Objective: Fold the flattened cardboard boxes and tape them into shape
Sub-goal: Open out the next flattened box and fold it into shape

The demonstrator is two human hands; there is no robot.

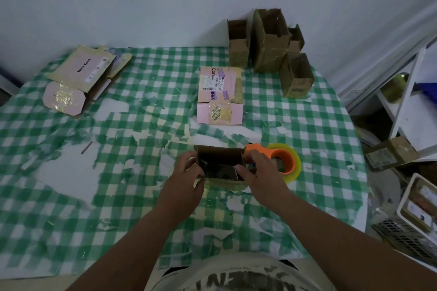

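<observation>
A pale wall backs a table [71, 196] covered in a green-and-white checked cloth, badly torn, with white patches showing through. Near the front edge a small brown cardboard box [220, 163] stands open-topped, and the person grips it from both sides: the left hand [186, 179] has its fingers curled round the left wall, and the right hand [257, 172] curls over the right wall with the thumb reaching inside. Just to the right of the box, touching the right hand's far side, lies an orange tape dispenser [281, 160] loaded with a yellowish roll. Farther back in the middle sits a flattened pink box [220, 94] with a shipping label, and at the far left corner a stack of flattened pink and tan boxes [82, 78]. Against the wall at the back right stand several folded brown boxes [269, 47], upright and open at the top. A white shelf [411, 97] stands beside the table on the right.
</observation>
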